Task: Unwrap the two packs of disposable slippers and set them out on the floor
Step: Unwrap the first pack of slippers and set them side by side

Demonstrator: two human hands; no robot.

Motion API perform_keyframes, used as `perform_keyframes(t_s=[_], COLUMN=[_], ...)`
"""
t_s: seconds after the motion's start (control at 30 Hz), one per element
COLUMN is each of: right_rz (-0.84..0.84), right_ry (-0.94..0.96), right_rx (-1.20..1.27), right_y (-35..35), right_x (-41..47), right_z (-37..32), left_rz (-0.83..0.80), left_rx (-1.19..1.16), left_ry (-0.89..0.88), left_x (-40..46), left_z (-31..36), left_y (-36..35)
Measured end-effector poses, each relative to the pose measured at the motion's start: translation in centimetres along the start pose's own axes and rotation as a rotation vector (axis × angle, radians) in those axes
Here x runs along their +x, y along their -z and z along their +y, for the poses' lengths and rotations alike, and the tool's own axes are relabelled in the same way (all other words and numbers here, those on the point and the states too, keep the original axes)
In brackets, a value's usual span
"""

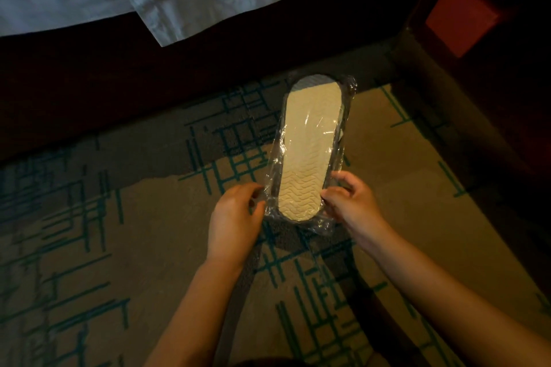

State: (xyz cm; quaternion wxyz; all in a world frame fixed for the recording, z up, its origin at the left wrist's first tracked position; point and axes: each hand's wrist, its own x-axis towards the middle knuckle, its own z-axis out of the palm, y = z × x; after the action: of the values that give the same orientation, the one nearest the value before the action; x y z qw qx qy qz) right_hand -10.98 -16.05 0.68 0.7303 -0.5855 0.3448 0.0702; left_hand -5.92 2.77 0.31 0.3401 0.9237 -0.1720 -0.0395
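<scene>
The pack of slippers (pixel 310 149), in clear plastic with the sole up, is held above the carpet (pixel 119 232). The left hand (pixel 232 217) and right hand (pixel 351 202) each pinch the wrap at its near end.

Between my fingers the wrap (pixel 275 170) is clear, glossy, crinkled plastic over a matt, wave-embossed sole (pixel 307 152); the carpet (pixel 149 247) looks rough.

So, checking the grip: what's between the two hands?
In the head view, the near end of the wrapped slipper pack lies between the left hand and right hand.
</scene>
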Motion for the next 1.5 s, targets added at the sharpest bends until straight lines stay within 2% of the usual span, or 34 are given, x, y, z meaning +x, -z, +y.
perform_keyframes(t_s=[0.13,0.2,0.27,0.43,0.6,0.67,0.7,0.8,0.83,0.87,0.9,1.03,1.1,1.23,1.33,1.37,1.43,1.5], right_rz=[0.008,0.025,0.050,0.109,0.133,0.139,0.142,0.082,0.033,-0.019,-0.073,-0.238,-0.265,-0.263,-0.234,-0.165,0.040,0.106], right_ry=[0.029,0.023,-0.001,-0.067,-0.113,-0.107,-0.085,0.003,0.030,0.051,0.063,0.070,0.075,0.085,0.110,0.171,0.441,0.734], right_rx=[-0.012,-0.016,-0.006,0.044,0.156,0.173,0.157,0.032,-0.012,-0.054,-0.095,-0.222,-0.282,-0.311,-0.330,-0.386,-0.550,-0.680], right_y=[0.0,0.0,0.2,1.3,3.0,3.4,3.6,4.0,4.0,3.8,3.5,2.1,1.9,1.7,1.5,1.3,1.0,0.2], right_x=[0.1,0.3,0.7,1.5,2.2,2.3,2.4,2.2,2.1,2.1,2.0,1.7,1.7,2.0,2.0,1.9,0.9,-0.7], right_z=[0.0,0.1,0.3,-0.1,-1.0,-1.4,-1.6,-2.2,-2.3,-2.3,-2.3,-2.1,-2.0,-1.3,-0.8,-0.8,-1.2,-1.5], left_rz=[-0.040,-0.002,0.036,0.054,0.084,0.025,0.013,0.052,0.026,-0.027,-0.100,-0.418,-0.451,-0.274,-0.206,-0.174,-0.084,0.005], left_rx=[0.005,0.026,0.017,0.060,0.136,0.113,0.028,-0.427,-0.593,-0.719,-0.802,-0.891,-0.916,-0.979,-1.046,-1.099,-1.228,-1.309], left_ry=[-0.021,-0.070,-0.152,-0.497,-0.540,-0.450,-0.316,0.344,0.528,0.635,0.676,0.628,0.612,0.668,0.719,0.741,0.787,0.823], left_x=[0.0,-0.1,-0.3,-2.0,-3.2,-3.8,-3.9,-3.3,-2.6,-1.8,-1.1,1.0,0.8,-0.5,-1.1,-1.1,-1.2,-1.2], left_z=[-0.4,-0.4,0.0,0.5,-2.6,-4.0,-4.2,-4.1,-4.0,-4.0,-3.8,-1.4,-0.5,0.3,-0.2,-0.5,-1.0,-1.2], left_y=[-0.3,-0.4,-0.3,-1.4,-1.6,-1.4,-1.2,-0.1,0.3,0.7,1.0,1.0,0.4,-1.4,-2.0,-2.1,-2.1,-1.9])
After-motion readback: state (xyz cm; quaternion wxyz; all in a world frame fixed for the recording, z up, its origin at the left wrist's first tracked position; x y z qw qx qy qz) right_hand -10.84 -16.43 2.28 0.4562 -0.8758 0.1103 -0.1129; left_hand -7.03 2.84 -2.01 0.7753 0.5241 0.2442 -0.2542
